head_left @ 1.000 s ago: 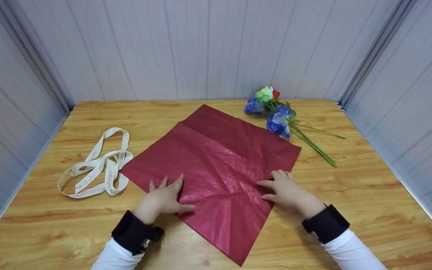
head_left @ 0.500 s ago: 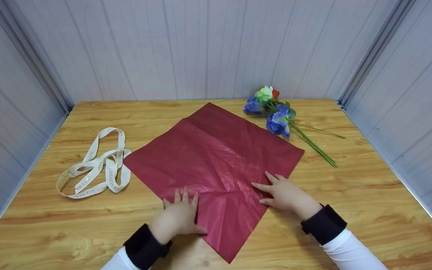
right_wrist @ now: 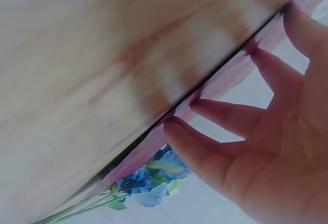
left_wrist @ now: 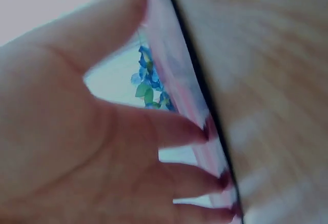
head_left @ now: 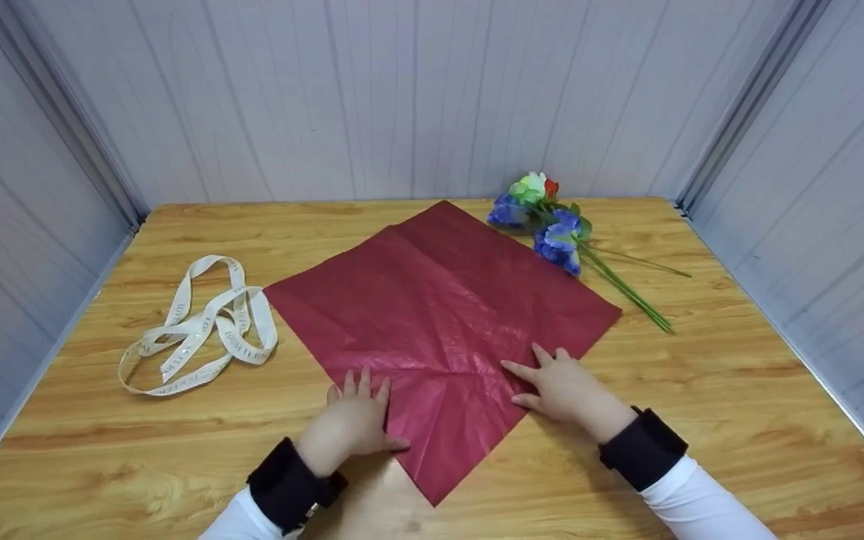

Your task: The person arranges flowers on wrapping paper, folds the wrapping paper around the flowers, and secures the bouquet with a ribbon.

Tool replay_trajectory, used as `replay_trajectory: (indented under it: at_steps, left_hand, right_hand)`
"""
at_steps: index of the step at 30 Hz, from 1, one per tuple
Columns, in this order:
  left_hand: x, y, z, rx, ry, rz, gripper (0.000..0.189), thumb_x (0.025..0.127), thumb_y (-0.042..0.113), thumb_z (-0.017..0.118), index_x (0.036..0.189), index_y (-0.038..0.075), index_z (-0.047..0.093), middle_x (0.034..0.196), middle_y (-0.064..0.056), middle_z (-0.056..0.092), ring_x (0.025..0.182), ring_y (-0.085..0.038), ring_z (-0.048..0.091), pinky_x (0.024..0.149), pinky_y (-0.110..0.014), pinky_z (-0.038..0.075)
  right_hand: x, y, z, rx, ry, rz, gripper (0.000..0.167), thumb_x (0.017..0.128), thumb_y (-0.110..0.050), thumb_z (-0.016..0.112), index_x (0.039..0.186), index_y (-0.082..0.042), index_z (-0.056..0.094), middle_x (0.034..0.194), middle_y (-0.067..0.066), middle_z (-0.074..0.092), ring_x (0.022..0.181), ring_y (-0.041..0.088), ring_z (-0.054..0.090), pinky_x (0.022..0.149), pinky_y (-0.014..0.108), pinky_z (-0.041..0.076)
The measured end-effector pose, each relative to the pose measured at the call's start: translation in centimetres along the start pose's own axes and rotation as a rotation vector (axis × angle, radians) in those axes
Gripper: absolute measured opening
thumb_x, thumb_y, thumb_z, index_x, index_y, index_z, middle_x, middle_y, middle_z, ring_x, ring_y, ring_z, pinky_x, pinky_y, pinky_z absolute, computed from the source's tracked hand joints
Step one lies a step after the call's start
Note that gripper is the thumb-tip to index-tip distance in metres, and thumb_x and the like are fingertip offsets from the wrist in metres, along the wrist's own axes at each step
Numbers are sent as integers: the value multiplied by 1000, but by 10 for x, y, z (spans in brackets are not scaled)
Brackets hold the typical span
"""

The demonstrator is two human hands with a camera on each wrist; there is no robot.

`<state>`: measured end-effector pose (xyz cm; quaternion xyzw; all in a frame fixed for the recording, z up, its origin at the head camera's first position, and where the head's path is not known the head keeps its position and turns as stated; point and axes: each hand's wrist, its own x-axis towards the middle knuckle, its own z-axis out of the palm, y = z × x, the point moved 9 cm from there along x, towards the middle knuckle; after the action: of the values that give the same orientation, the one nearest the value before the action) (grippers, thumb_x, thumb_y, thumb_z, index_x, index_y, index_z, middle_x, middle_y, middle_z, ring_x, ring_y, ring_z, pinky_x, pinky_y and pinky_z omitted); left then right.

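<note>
A creased sheet of dark red wrapping paper (head_left: 432,300) lies flat on the table, turned so that one corner points toward the person. My left hand (head_left: 353,420) rests on its near left edge with the fingers spread. On the near right edge my right hand (head_left: 563,390) presses down, its fingers likewise spread. Both wrist views show the fingertips touching the paper, and neither hand grips anything. Artificial flowers (head_left: 559,232) in blue, white and red lie behind the sheet at the right; their blue blooms (left_wrist: 148,75) also appear in the left wrist view.
A tangled cream ribbon (head_left: 211,322) with printed letters lies left of the paper, close to its left corner. Green stems (head_left: 627,292) stretch from the flowers toward the right. Grey panel walls (head_left: 417,97) enclose the wooden table (head_left: 739,420) at the back and sides.
The paper has turned clockwise, its near corner swinging left and its far corner right. My left hand has moved nearer and to the right; the right hand shifted slightly left. The ribbon's right loops moved.
</note>
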<state>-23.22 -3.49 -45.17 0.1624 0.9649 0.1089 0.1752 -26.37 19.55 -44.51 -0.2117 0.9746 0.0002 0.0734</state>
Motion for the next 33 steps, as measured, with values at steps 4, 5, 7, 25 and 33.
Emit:
replay_trajectory:
  at_steps: [4, 5, 7, 25, 33]
  left_hand:
    - [2, 3, 0, -11, 15, 38, 90, 80, 50, 69, 143, -4, 34, 151, -33, 18, 139, -50, 16, 109, -64, 17]
    - [1, 6, 1, -5, 12, 53, 88, 81, 49, 68, 143, -3, 35, 150, -33, 19, 140, -49, 17, 110, -63, 18]
    - [-1, 12, 3, 3, -3, 80, 86, 81, 48, 68, 144, -2, 36, 150, -33, 21, 140, -48, 19, 110, -62, 19]
    - [-16, 32, 10, 130, -27, 72, 93, 76, 53, 72, 145, 2, 36, 145, -36, 28, 135, -49, 30, 110, -54, 28]
    - [-16, 36, 13, 206, -1, 66, 99, 70, 60, 72, 144, 4, 38, 143, -36, 32, 132, -49, 34, 108, -53, 32]
  right_hand:
    - [3, 0, 1, -8, 20, -5, 55, 91, -41, 58, 140, -19, 48, 137, 37, 40, 103, 51, 49, 88, 55, 44]
    - [3, -1, 1, -10, 26, -7, 55, 91, -41, 58, 140, -18, 48, 137, 37, 40, 103, 51, 49, 88, 55, 44]
    - [3, -1, 1, -17, 35, -12, 55, 91, -41, 58, 140, -18, 48, 136, 36, 41, 103, 52, 50, 88, 56, 44]
    - [1, -1, -3, 44, 35, -25, 53, 91, -36, 60, 139, -16, 49, 137, 36, 40, 112, 57, 46, 93, 59, 42]
    - [1, 5, -4, 105, 27, -49, 52, 91, -34, 61, 136, -9, 52, 137, 35, 42, 120, 56, 43, 100, 58, 36]
